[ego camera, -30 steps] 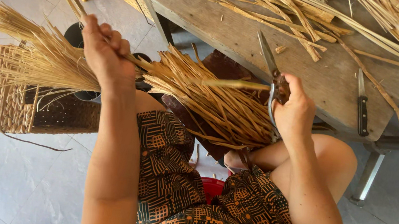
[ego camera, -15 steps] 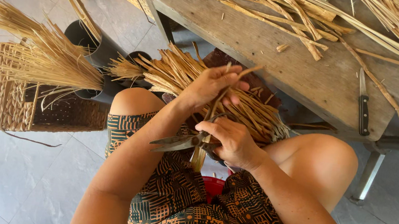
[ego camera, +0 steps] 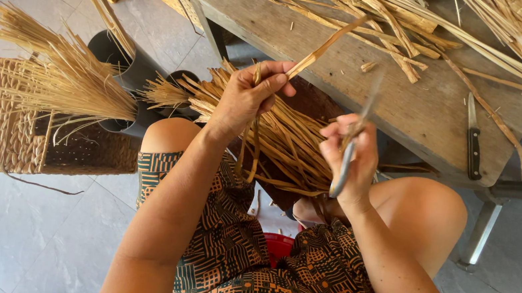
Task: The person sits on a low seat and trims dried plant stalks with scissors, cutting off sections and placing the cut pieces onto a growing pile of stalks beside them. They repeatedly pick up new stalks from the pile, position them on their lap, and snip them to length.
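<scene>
Straw strip (ego camera: 324,46) is pinched in your left hand (ego camera: 247,94); your right hand (ego camera: 347,158) grips scissors (ego camera: 349,148). Beyond them, a knife (ego camera: 473,142) lies on the counter (ego camera: 427,111); left, dark tubes (ego camera: 125,68) hold straw.

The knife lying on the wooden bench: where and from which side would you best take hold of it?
Grip the knife by its dark handle, the end toward the bench's near edge, coming from above. The blade points away, and the handle lies flat and clear of the straw strips.
</scene>
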A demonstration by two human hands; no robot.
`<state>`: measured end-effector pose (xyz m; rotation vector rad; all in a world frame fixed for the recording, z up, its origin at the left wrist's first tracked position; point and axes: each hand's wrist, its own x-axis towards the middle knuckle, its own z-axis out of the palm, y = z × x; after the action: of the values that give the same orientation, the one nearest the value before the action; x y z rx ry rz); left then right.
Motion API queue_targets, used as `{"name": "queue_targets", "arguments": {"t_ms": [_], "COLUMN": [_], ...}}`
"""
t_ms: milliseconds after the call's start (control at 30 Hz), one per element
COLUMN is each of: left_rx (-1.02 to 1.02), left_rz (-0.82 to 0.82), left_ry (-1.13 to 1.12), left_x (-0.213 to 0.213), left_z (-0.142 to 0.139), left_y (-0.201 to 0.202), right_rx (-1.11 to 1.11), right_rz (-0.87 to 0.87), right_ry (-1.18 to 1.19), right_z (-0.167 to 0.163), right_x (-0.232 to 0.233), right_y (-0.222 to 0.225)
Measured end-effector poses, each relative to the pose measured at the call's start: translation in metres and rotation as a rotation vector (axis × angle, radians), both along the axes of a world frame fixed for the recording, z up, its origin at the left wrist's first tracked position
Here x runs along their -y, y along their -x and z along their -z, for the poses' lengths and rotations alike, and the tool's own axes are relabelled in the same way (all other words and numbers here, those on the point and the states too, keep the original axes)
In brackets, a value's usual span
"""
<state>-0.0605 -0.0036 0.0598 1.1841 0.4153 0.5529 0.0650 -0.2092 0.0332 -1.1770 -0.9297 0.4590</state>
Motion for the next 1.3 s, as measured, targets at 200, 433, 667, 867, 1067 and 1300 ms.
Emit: {"name": "queue_targets", "arguments": {"t_ms": [200, 433, 667, 867, 1067, 1300], "left_rx": [-0.032, -0.178, -0.248, -0.212, -0.450, -0.427], "left_rz": [0.110, 0.253, 0.337, 0.394, 0.275, 0.205], "left_ry": [-0.076, -0.178, -0.157, -0.466, -0.924, -0.744], "left_x": [0.002, 0.001, -0.004, -0.009, 0.034, 0.050], "left_z": [-0.017, -0.025, -0.020, -0.005, 0.015, 0.009], "left_y": [0.010, 0.013, 0.017, 0.020, -0.007, -0.022], "right_rx": [-0.341, -0.348, -0.364, -0.329, 0.114, 0.111], "right_rz": [-0.078, -0.020, 0.038, 0.136, 0.161, 0.186], "right_ry": [0.171, 0.070, 0.077, 0.043, -0.031, 0.000], "right_z": [0.012, 0.010, 0.010, 0.013, 0.012, -0.001], "right_x": [0.001, 0.004, 0.011, 0.010, 0.005, 0.009], "right_y": [-0.022, -0.040, -0.037, -0.031, -0.012, -0.032]}}
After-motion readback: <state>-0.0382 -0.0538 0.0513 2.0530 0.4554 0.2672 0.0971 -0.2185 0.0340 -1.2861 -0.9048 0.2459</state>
